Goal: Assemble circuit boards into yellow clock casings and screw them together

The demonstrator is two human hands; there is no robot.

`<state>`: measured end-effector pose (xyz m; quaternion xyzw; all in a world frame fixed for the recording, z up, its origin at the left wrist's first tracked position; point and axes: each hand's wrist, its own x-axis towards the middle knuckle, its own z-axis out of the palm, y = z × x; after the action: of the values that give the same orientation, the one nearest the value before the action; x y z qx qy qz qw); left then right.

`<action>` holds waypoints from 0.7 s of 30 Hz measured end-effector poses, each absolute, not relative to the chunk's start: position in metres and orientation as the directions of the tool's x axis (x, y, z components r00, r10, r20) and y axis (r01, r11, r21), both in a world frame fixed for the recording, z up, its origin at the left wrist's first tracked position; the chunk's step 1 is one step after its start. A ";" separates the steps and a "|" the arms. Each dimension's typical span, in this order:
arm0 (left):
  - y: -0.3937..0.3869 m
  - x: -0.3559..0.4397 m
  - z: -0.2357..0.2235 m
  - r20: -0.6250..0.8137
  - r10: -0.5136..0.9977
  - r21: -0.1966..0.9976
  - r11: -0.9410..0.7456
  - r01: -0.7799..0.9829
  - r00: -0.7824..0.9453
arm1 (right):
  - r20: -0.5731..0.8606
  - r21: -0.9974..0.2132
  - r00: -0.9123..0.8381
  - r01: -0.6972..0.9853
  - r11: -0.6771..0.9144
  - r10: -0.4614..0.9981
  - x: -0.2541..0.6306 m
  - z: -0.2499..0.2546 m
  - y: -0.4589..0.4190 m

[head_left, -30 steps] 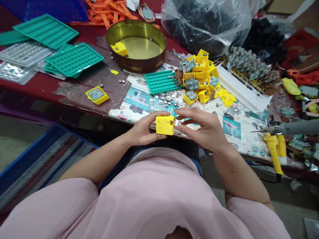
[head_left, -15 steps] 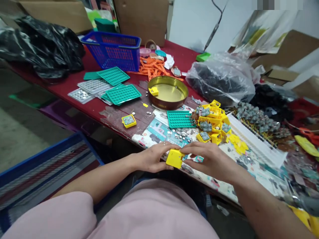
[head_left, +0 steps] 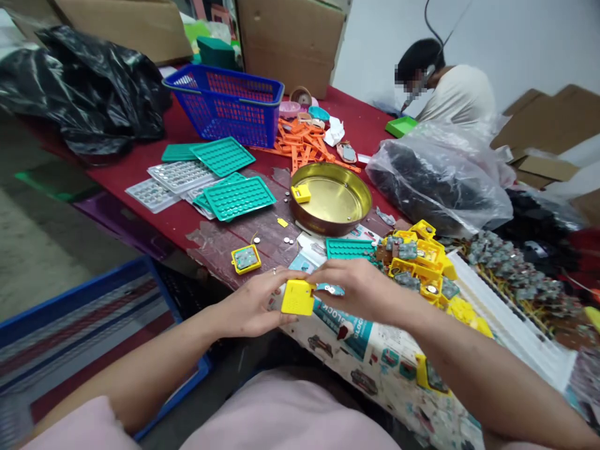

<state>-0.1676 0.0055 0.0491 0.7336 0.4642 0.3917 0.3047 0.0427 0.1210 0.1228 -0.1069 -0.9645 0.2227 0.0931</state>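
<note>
A small square yellow plastic case [head_left: 298, 297] is held above the table's near edge, its flat side facing me. My left hand [head_left: 250, 304] grips it from the left, fingers over the top and thumb below. The fingertips of my right hand [head_left: 359, 287] close on its upper right corner; part of that grip is hidden behind the hand. Left of the hands lies another yellow case [head_left: 245, 259] with a grey part inside. Beyond my right hand is a pile of yellow cases [head_left: 424, 259] with grey parts, beside a teal tray [head_left: 349, 249] with rows of cells.
A round gold tin [head_left: 330, 197] holds one yellow piece. Further back are a blue basket [head_left: 229, 106], orange strips [head_left: 304, 142] and stacked teal trays [head_left: 239, 197]. A plastic bag [head_left: 435, 178] stands at right. A co-worker [head_left: 462, 97] bends at the far side.
My view has shifted, so the table sits lower and a co-worker now shows at the back. Both hands, still on the yellow case, appear further left in the picture.
</note>
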 end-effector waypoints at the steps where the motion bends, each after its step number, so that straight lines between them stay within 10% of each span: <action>1: 0.008 -0.176 0.052 0.290 0.935 0.804 -0.355 0.477 0.207 | 0.074 -0.521 -0.973 0.149 0.840 0.219 0.034 0.127 0.139; 8: 0.031 -0.235 0.039 0.194 0.894 0.707 0.159 0.689 -0.405 | -0.001 -0.332 -0.753 0.621 0.710 0.658 -0.051 0.114 0.262; 16: 0.024 -0.236 0.021 0.250 0.926 0.542 0.107 0.833 -0.282 | -0.036 -0.417 -0.676 0.679 0.604 0.736 -0.068 0.092 0.282; 21: 0.024 -0.232 0.017 0.328 0.944 0.388 -0.094 0.917 -0.042 | -0.015 -0.882 -0.474 0.421 0.212 0.880 -0.014 0.116 0.259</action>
<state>-0.2318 0.0242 0.0169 0.6918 0.6725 0.2618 0.0257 -0.0137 0.2589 0.1164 -0.4429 -0.7343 0.4448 0.2584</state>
